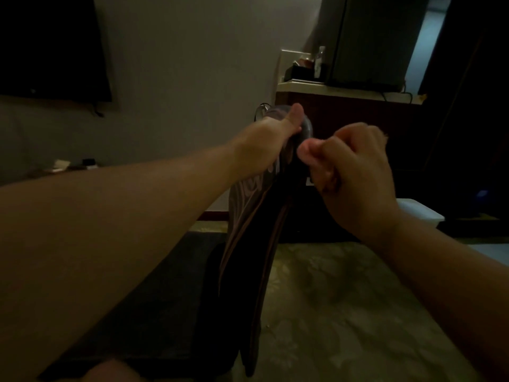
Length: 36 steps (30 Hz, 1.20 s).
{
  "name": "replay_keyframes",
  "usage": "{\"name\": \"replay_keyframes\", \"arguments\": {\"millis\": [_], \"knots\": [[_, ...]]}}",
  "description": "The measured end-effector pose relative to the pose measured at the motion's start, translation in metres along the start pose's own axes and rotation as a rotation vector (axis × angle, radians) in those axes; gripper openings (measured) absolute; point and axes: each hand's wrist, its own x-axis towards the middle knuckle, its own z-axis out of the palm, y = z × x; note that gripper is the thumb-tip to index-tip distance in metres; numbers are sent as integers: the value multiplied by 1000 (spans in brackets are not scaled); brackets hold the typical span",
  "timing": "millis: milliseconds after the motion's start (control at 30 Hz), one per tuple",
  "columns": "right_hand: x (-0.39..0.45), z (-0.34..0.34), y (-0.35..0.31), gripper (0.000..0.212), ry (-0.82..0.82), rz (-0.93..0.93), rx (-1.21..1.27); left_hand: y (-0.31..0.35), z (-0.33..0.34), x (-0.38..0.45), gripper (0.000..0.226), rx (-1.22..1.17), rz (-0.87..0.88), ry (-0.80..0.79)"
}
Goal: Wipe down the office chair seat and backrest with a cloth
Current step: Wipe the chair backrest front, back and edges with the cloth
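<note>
**Dark cloth held up by its top edge, chair not yet touched**

Dark, limp fabric is what I have to work with: the cloth point(256, 230) hangs in long folds from chest height down toward the floor, with a paler band and some light lettering near the top. It drapes freely, so I judge it light, soft and thin, with no stiffness to hold a shape for wiping.

My left hand point(278, 133) grips the bunched top edge, thumb up and fingers wrapped behind the fabric; how tightly they curl I cannot tell, since the cloth hides them. My right hand point(355, 166) sits just beside it, fingers curled in and thumb pressed against the forefinger. It looks like a pinch on a fold of the edge, though the dim light leaves the contact unclear.

Below the cloth lies a dark flat surface point(165, 299) that may be the chair seat. I cannot be sure, and I see no backrest.

Handling, as I judge it: a sheet this loose will drag and flap if wiped one-handed from a corner. Better to gather it into a pad in one palm, so the folds give some body and pressure. It should not slip on dry skin, nor is it fragile.
</note>
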Motion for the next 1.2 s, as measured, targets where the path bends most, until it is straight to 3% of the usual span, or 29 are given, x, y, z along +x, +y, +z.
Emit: {"name": "replay_keyframes", "arguments": {"millis": [100,167,333,467,567,667,733,833,933,1000,1133,1200], "knots": [[-19,-7,0,21,-170,-300,27,-1,-1,-6,63,-21,-1,-10],[-31,-7,-3,24,-235,-330,37,0,2,-7,64,-43,-1,-16],[-86,0,-36,30,-142,-3,128,15,-17,-17,77,3,10,31],[-149,10,-80,31,-225,242,243,-11,-14,-60,70,-234,66,241],[-192,17,-114,34,-335,459,539,-51,12,-115,57,-490,-18,456],[-227,24,-147,20,-471,818,828,-99,43,-168,64,-583,-205,524],[-253,37,-163,18,-537,1084,1004,-127,63,-197,64,-573,-366,503],[-297,66,-177,9,-726,1322,1077,-160,86,-220,58,-557,-563,425],[-338,86,-178,32,-924,1812,1272,-184,100,-229,56,-528,-714,349],[-357,95,-178,33,-1050,2022,1333,-198,111,-232,58,-515,-778,255],[-388,144,-179,21,-1228,2059,932,-210,128,-225,62,-586,-836,23],[-400,171,-182,24,-1219,2030,823,-214,130,-221,63,-621,-819,-45]]}}
